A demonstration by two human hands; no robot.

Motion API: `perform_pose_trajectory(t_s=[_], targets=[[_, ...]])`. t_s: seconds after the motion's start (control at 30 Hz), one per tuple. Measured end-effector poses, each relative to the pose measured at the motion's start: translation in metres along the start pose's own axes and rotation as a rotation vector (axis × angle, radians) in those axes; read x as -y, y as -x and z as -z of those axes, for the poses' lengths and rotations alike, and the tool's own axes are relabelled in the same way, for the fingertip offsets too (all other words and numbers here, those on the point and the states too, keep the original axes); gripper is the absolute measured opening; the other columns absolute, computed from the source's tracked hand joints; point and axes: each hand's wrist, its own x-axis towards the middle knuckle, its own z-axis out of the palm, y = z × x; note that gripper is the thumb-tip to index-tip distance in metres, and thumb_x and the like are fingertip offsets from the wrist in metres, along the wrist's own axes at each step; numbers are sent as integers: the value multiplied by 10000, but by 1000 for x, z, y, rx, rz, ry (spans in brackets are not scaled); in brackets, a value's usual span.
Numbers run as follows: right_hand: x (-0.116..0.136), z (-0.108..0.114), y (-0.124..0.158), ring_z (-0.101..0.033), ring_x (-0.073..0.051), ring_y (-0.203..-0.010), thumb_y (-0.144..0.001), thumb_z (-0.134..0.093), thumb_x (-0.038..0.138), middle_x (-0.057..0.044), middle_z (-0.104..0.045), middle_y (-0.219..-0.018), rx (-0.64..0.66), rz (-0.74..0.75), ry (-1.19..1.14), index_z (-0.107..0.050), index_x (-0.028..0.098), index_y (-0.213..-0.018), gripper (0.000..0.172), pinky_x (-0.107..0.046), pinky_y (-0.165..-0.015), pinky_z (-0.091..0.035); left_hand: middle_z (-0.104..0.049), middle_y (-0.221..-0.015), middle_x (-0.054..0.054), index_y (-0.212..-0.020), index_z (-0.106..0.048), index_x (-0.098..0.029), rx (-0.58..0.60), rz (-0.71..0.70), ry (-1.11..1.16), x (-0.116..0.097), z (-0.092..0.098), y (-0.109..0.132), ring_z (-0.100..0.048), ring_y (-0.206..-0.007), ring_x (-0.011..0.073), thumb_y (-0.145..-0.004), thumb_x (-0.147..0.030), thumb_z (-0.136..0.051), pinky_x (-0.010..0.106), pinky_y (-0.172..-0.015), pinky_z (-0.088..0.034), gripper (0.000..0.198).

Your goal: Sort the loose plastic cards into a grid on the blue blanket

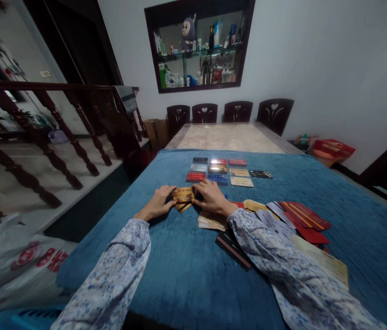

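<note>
Between my two hands is a gold card, gripped at its ends a little above the blue cloth. My left hand pinches the card's left end, and my right hand has its right end. Another gold card lies partly hidden just below it. Beyond my hands, sorted cards lie in rows, among them a red stack, a blue stack and a cream card. Beige cards sit under my right wrist, near a black card.
A blue cloth covers the near part of the table. Loose red cards and pale cards spread by my right sleeve. Several dark chairs stand at the far end. A railing and white bags are at left.
</note>
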Motion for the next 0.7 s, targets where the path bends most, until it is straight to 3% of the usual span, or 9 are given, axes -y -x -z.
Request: perform_pose_trajectory(t_s=[0.7], targets=[[-15,14,-6,-513,-298,-1172,-917,-685,456,-140,-679,-1249,61,2,-2,-680,185,-1249,428,-385,-855,-401,-625,-1140,97,-1273,-634,-192,80,8,-12,-4,8,-18,-582,-1101,267,-860,-241,-655,450,-1017,-466,417]])
